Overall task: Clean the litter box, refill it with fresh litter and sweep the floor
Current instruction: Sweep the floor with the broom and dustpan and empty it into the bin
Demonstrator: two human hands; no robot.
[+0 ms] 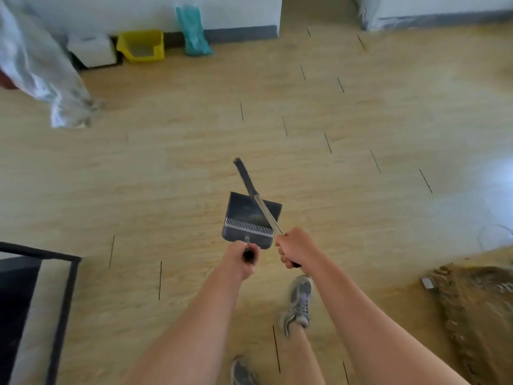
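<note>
Clearly the sweeping is in hand: the dustpan [251, 218] sits low over the wood floor [166, 168] just ahead of the person, its open mouth toward twelve o'clock, so that dirt can be pushed in. A little debris seems to lie in its tray. The left hand [244, 258] is closed around the dustpan's upright handle, steadying it. The right hand [295, 247] grips the broom [254, 190] by its metal shaft, which crosses the pan at a slant, the dark bristle head reaching past the pan's front edge toward eleven o'clock, well placed to draw litter back. Far off at eleven o'clock, against the wall, stands the yellow litter box [142, 45], with grey litter inside; a teal bag [193, 31] leans just beside it, at its one o'clock.
</note>
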